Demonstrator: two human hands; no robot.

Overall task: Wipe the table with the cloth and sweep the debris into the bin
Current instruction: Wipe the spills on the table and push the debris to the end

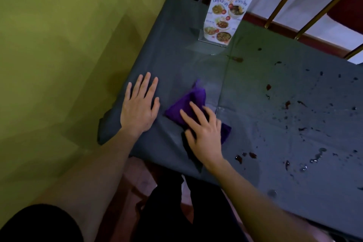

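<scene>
A purple cloth (pixel 191 98) lies folded on the grey table (pixel 196 61) near its left end. My right hand (pixel 203 131) presses flat on the cloth with fingers spread. Just left of the cloth, my left hand (pixel 140 106) rests flat on the table surface with straight fingers, not touching the cloth. Dark reddish debris and wet spots (pixel 287 104) are scattered over the right half of the table, with more bits (pixel 245 156) near the front edge. No bin is in view.
A clear stand with a picture menu (pixel 224 17) stands at the table's far edge. A green wall (pixel 68 45) runs along the left. Red chairs with gold legs (pixel 284 2) sit behind the table. My dark trousers (pixel 176 202) show below the front edge.
</scene>
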